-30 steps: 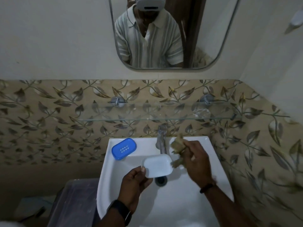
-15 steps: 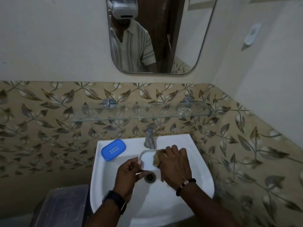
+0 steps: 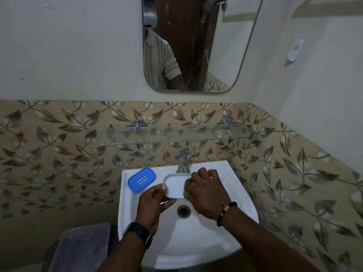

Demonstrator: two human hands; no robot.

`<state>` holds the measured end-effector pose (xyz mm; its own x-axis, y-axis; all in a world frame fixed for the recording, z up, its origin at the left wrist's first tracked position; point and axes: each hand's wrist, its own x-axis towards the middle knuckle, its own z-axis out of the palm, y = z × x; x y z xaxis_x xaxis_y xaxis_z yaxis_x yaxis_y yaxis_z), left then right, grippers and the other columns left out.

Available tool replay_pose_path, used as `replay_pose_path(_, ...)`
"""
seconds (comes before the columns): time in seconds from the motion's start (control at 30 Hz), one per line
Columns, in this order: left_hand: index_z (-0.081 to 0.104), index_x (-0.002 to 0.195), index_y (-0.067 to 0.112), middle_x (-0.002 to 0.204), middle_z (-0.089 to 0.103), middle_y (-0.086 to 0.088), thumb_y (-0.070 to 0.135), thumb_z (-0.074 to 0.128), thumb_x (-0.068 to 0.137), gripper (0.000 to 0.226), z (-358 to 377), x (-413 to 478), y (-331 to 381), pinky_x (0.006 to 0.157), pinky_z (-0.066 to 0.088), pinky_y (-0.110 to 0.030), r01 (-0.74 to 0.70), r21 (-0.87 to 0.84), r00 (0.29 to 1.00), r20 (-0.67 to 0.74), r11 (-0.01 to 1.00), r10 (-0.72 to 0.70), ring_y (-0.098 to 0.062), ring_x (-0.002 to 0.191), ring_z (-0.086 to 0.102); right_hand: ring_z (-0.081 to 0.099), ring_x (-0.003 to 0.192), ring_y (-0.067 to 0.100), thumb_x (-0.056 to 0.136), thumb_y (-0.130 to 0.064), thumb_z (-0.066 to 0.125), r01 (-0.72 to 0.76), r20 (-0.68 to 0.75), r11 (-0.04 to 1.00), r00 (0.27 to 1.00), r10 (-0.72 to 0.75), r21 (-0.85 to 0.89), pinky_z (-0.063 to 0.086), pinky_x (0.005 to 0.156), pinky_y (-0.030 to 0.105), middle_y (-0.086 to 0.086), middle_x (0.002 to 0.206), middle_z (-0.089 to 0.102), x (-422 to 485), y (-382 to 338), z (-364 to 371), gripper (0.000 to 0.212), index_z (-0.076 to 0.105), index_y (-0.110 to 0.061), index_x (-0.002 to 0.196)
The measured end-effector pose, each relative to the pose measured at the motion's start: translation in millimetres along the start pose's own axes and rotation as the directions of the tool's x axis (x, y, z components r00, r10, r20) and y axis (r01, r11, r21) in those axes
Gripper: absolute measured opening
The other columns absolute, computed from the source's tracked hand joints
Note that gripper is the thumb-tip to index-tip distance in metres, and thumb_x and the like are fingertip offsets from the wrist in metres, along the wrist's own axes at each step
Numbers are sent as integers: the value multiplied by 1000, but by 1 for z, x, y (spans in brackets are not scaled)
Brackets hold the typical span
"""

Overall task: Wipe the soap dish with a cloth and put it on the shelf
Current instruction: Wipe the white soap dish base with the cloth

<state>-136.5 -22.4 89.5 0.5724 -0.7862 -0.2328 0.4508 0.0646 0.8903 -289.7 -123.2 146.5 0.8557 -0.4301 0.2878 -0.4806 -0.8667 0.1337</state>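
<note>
My left hand [image 3: 155, 201] grips the left end of a white soap dish [image 3: 175, 185], holding it level over the white sink [image 3: 198, 250]. My right hand [image 3: 206, 191] presses a bunched brownish cloth [image 3: 187, 185] into the dish's right part; most of the cloth is hidden under my fingers. A glass shelf [image 3: 176, 137] runs along the leaf-patterned tiles above the tap.
A blue perforated soap-dish insert [image 3: 141, 179] lies on the sink's left rim. The chrome tap [image 3: 183, 160] stands just behind the dish. A drain [image 3: 183, 211] sits below my hands. A clear-lidded bin [image 3: 82, 248] is at lower left. A mirror [image 3: 196, 44] hangs above.
My right hand came down from beside the tap and pushed the cloth into the dish. The dish turned its hollow upward. The camera view swung to the right.
</note>
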Motion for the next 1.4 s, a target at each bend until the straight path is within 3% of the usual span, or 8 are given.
replay_pose_path(0.17,69,95,3,85,76,-3,13,61,97,13,-2,-4,4,85,61,-43,-27,35,999,31,999,26,-17,78,74,53,93,28,80,-21,61,-104,-90,994,991,102,-17,39,75,41,4,99,67,0,-19,7,13,70,-21,88)
replay_pose_path(0.33,69,110,-1,101,76,-19,15,62,96,22,-2,-13,-2,82,62,-39,-13,62,998,58,998,9,-30,92,74,50,109,23,81,-23,65,41,-70,992,997,-33,118,32,81,35,-2,121,65,4,-37,14,25,69,-30,105)
replay_pose_path(0.53,68,103,-1,90,75,-9,13,63,95,17,-5,-12,11,84,61,-43,-16,19,999,35,1000,15,-20,81,72,55,91,32,68,-27,69,-89,-33,991,996,86,-99,40,72,42,6,93,63,-4,-5,2,39,68,-20,106)
replay_pose_path(0.63,67,105,-5,96,70,-21,13,62,96,20,-7,-9,11,78,63,-43,36,-30,999,-21,999,-36,-32,86,67,51,86,30,80,-26,55,-180,-123,984,976,180,6,37,70,42,4,87,60,-10,-25,7,13,64,-19,86)
replay_pose_path(1.03,63,120,12,107,70,-18,15,61,97,23,24,-15,22,71,63,-44,121,-58,993,2,991,-122,-32,81,70,59,90,20,87,-37,45,-131,-89,927,981,172,350,41,82,44,-8,98,64,-39,-22,16,27,58,-31,111)
replay_pose_path(1.13,61,127,30,116,67,-14,19,60,98,30,28,-19,27,83,61,-51,116,10,987,111,993,-116,-34,88,71,59,87,3,90,-28,55,-116,3,805,990,140,582,41,84,43,-16,95,66,-39,-1,3,17,55,-43,99)
replay_pose_path(1.27,75,108,23,121,66,-7,44,58,93,31,20,-27,35,103,51,-40,-151,340,964,260,928,61,-18,114,64,68,85,6,94,-6,67,-141,118,280,988,96,950,50,70,18,-7,95,74,-43,21,-12,14,68,-19,98)
replay_pose_path(1.4,68,83,14,89,64,-5,55,59,87,42,15,-32,37,82,44,-28,-321,488,913,388,811,127,-11,84,58,67,84,6,95,5,59,-105,32,208,945,326,972,51,74,29,-4,90,70,-41,35,-5,13,67,-5,96)
